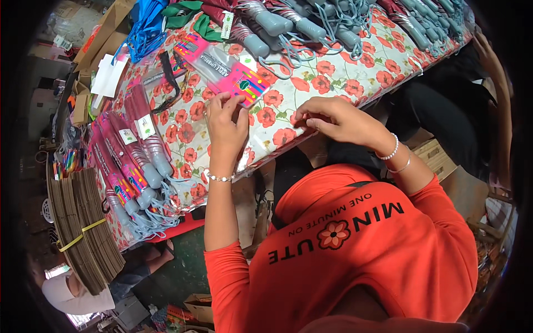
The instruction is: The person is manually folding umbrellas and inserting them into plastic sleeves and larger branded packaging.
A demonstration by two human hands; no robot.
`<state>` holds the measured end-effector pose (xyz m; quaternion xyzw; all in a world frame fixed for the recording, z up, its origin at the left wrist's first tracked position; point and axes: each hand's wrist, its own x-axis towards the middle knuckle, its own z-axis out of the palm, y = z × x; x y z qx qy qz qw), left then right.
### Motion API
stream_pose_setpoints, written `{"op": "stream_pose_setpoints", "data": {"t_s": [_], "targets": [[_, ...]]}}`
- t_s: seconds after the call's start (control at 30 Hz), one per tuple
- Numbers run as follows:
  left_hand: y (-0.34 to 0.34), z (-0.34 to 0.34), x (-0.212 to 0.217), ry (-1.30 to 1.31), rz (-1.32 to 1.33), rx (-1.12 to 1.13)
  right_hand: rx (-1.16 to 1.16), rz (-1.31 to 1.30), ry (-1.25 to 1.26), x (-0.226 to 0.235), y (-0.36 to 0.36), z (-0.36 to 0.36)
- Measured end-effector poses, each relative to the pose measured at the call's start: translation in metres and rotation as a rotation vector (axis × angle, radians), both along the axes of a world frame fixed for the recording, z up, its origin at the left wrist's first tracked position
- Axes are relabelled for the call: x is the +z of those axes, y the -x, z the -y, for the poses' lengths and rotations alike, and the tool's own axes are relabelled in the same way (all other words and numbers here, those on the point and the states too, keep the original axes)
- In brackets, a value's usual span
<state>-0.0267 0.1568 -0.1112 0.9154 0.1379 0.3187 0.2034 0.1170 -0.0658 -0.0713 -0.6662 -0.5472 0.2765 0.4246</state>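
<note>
My left hand [226, 123] pinches the near end of a clear plastic sleeve [219, 62] with a pink, multicoloured header card [247, 84]. The sleeve lies flat on the table's poppy-patterned cloth [333, 77] and points away to the upper left. My right hand [328, 119] rests a hand's width to the right, near the table's front edge. Its fingers are curled together against the cloth, and I see nothing in them. Both wrists wear bead bracelets, and orange sleeves cover my arms.
A row of folded maroon umbrellas [136, 161] with grey handles lies at the table's left end. More umbrellas [311, 25] line the far side. A strapped stack of flat cardboard [83, 227] stands to the left. Another person [75, 294] crouches at lower left.
</note>
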Motion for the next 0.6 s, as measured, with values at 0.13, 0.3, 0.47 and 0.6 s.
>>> {"op": "stream_pose_setpoints", "data": {"t_s": [0.13,0.3,0.47,0.6], "targets": [[0.005,-0.003,0.002,0.003,-0.012,0.032,0.02,-0.01,-0.007,-0.002,0.0,-0.001],[0.015,-0.013,0.004,-0.032,-0.062,0.13,0.018,-0.019,0.017,0.001,-0.001,-0.004],[0.024,-0.02,0.002,-0.028,-0.058,0.157,0.021,-0.037,0.02,0.009,-0.002,-0.009],[0.029,-0.01,0.004,0.003,-0.029,0.17,0.03,0.003,0.057,0.02,0.003,-0.013]]}}
